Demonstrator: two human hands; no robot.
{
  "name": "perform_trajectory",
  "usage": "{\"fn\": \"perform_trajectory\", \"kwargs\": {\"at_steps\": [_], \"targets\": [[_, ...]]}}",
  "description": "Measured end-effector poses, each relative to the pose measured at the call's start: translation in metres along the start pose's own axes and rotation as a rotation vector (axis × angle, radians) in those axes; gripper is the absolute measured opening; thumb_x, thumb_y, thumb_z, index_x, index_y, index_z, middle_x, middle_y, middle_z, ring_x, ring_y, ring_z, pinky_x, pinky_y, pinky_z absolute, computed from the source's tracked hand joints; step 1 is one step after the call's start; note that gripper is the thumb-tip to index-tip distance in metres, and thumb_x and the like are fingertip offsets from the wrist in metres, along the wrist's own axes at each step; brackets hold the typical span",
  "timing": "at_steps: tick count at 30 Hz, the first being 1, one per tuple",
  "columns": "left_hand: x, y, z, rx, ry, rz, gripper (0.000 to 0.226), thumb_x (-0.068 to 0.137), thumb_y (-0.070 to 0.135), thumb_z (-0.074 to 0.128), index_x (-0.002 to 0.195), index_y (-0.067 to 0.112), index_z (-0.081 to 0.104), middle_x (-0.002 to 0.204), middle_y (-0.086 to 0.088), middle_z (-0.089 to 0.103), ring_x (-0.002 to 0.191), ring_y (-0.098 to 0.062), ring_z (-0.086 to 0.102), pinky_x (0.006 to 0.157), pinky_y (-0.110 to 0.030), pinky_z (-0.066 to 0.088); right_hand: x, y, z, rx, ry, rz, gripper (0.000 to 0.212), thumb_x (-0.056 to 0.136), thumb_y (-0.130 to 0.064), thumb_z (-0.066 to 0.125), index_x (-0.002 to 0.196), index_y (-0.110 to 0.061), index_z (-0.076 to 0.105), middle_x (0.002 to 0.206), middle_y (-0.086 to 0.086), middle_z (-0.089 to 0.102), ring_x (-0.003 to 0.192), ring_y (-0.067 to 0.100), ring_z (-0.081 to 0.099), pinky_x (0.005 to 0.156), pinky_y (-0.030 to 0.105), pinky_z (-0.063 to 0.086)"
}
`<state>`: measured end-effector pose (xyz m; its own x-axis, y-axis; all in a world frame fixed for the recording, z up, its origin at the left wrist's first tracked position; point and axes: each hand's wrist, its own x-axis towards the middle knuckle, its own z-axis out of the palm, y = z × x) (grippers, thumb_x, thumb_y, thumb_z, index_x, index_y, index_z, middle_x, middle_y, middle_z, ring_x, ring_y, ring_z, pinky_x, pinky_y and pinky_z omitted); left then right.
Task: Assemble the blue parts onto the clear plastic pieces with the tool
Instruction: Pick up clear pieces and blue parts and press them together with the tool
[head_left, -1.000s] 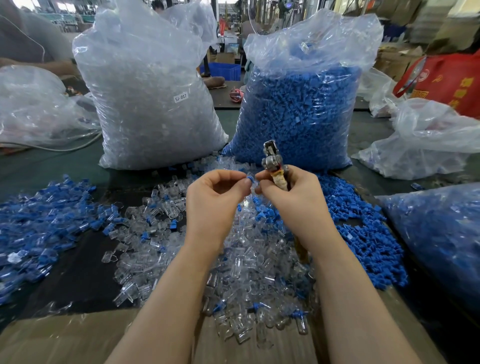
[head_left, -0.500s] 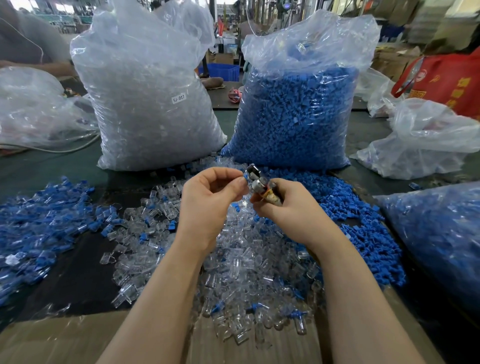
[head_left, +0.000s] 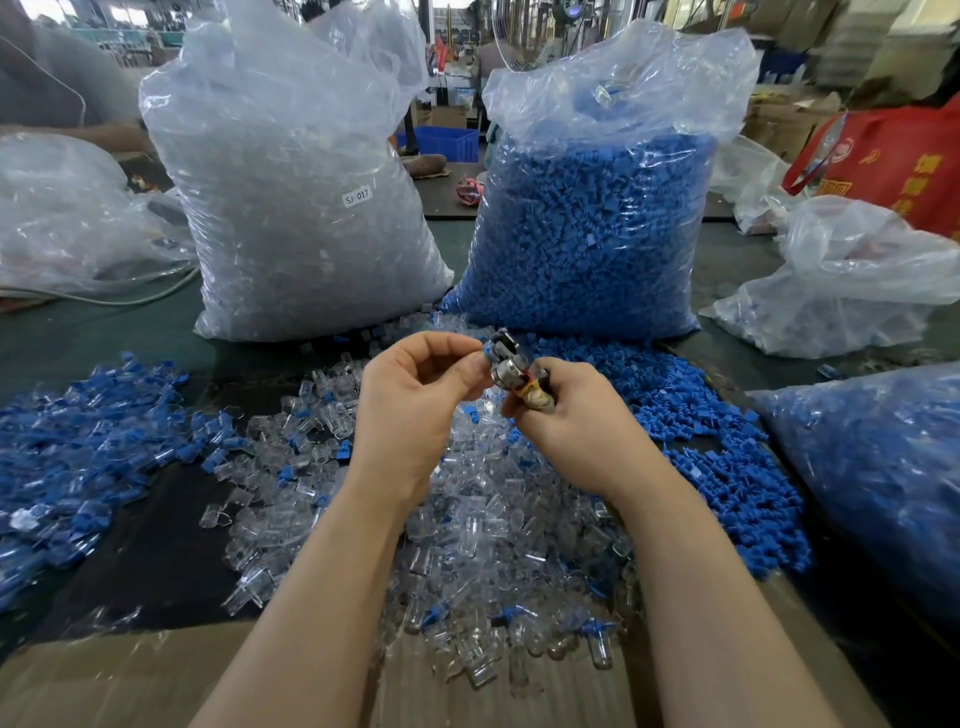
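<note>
A loose heap of clear plastic pieces (head_left: 493, 545) is spread on the worktop (head_left: 156, 545) nearest the viewer. Above it, a small blue part (head_left: 487, 352) is pinched in the left hand (head_left: 410, 410) against the head of the metal tool (head_left: 511, 371), which is gripped in the right hand (head_left: 582, 431). Seating appears under way; a squeeze is probably needed next. Behind stand a bag of clear pieces (head_left: 306, 208) and a bag of blue parts (head_left: 587, 228).

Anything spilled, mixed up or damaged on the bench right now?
Nothing looks damaged. The loose pile of clear plastic pieces has stray small blue plastic parts mixed in near its front edge, some on the brown cardboard sheet. The left hand and right hand work normally at the metal hand tool.
</note>
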<state>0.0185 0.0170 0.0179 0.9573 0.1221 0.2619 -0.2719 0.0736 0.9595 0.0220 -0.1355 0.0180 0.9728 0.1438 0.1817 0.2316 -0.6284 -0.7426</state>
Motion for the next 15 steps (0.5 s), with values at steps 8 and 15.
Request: {"fn": "perform_trajectory", "kwargs": {"at_steps": [8,15], "targets": [[0.007,-0.006,-0.012,-0.111,0.042,-0.228,0.006,0.088,0.005,0.067,0.094,0.007,0.068,0.079,-0.004,0.076,0.073,-0.013,0.074,0.061,-0.018,0.056,0.002,0.004,0.002,-0.117,-0.042,0.06,0.013,0.087,-0.025,0.057,0.084,-0.013,0.057,0.07,0.003,0.059,0.064,0.023,0.051,0.054,0.034,0.036],[0.024,0.004,-0.092,-0.841,0.728,-0.318,0.006,0.091,0.008,0.063,0.095,0.009,0.066,0.076,-0.001,0.075,0.07,-0.007,0.073,0.063,-0.018,0.057,0.005,0.016,-0.008,-0.254,0.124,0.269,0.017,0.085,-0.027,0.053,0.073,-0.018,0.046,0.071,0.002,0.055,0.063,0.019,0.049,0.052,0.031,0.029]]}}
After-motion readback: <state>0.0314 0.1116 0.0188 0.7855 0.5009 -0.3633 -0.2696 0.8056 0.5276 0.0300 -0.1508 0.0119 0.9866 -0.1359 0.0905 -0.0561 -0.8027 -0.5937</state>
